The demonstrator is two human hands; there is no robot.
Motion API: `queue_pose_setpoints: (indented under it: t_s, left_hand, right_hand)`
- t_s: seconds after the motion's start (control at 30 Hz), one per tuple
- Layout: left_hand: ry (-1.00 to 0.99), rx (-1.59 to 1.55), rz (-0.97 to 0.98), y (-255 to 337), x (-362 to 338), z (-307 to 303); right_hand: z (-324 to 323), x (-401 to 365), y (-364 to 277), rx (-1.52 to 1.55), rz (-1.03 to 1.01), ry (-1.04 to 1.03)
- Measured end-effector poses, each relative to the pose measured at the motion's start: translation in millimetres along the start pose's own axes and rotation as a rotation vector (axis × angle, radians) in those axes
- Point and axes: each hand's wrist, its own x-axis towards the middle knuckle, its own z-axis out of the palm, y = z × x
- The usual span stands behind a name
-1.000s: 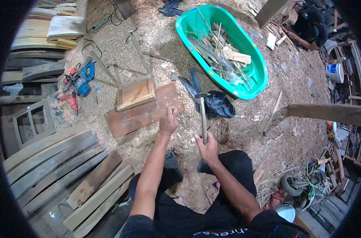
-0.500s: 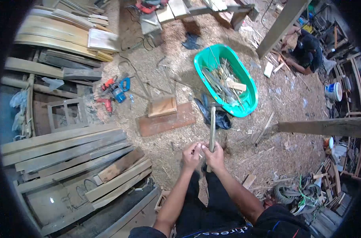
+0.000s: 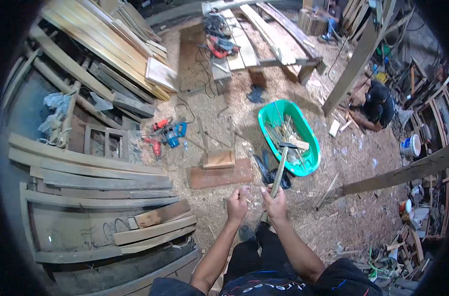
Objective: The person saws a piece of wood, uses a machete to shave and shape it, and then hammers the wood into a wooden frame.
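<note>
My right hand (image 3: 275, 203) is closed around the wooden handle of a hammer (image 3: 280, 171). The hammer's dark head points away from me and overlaps the near part of a green plastic tub (image 3: 313, 148) in the view. Beside it, a short gap away, my left hand (image 3: 237, 204) is closed with fingertips pinched together; anything in it is too small to name. Beyond my hands, a small wooden block or box (image 3: 219, 159) rests on a reddish-brown board (image 3: 205, 178) on the floor. Scrap wood sticks fill the tub, and a black plastic bag lies against its near side.
Power tools (image 3: 171, 135) lie on the shavings-covered floor. Stacked planks (image 3: 96, 175) line the left. A workbench (image 3: 264, 61) stands at the back. Wooden posts (image 3: 348, 74) rise on the right, near a crouching person (image 3: 378, 106) and a white bucket (image 3: 410, 146).
My view has tilted upward, showing more of the workbench. My hands have moved slightly apart, and the hammer now leans to the right, its head passing in front of the tub.
</note>
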Motion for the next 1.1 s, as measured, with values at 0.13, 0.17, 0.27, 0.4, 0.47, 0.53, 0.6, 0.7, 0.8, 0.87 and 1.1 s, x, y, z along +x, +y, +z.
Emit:
queue_pose_setpoints:
  t_s: [0.13,0.17,0.27,0.4,0.47,0.53,0.6,0.7,0.8,0.87,1.1]
  left_hand:
    - [0.327,0.021,0.319,74.2,-1.7,-27.9]
    - [0.332,0.018,0.298,87.9,-7.4,-34.1]
    - [0.382,0.010,0.304,127.6,-28.9,-52.7]
    - [0.496,-0.058,0.238,143.7,-47.8,-75.1]
    - [0.531,-0.057,0.219,148.3,-57.0,-79.9]
    - [0.616,-0.071,0.281,149.4,-58.3,-72.9]
    - [0.594,-0.044,0.261,162.0,-64.6,-67.6]
    - [0.549,-0.033,0.250,158.5,-56.7,-51.1]
    - [0.583,-0.151,0.390,164.9,-36.2,-26.3]
    - [0.416,-0.215,0.311,173.6,-37.2,-15.1]
    - [-0.270,-0.541,-0.049,146.6,-46.4,21.3]
  right_hand:
    - [45.4,-47.6,-62.9,-0.077,-0.089,-0.043]
    - [53.9,-55.0,-67.3,-0.095,-0.163,-0.057]
    - [70.3,-64.3,-52.4,-0.213,-0.377,-0.078]
    - [93.8,-108.5,-83.1,-0.165,-0.437,-0.201]
    - [92.8,-107.8,-72.5,-0.160,-0.423,-0.213]
    - [90.4,-113.7,-74.8,-0.169,-0.463,-0.203]
    - [83.9,-117.3,-86.1,-0.237,-0.471,-0.175]
    - [68.5,-103.8,-95.4,-0.268,-0.493,-0.164]
    - [53.2,-83.0,-112.9,-0.196,-0.520,-0.202]
    - [43.1,-73.1,-130.7,-0.193,-0.526,-0.176]
    - [-14.6,-24.7,-157.7,-0.213,-0.620,-0.110]
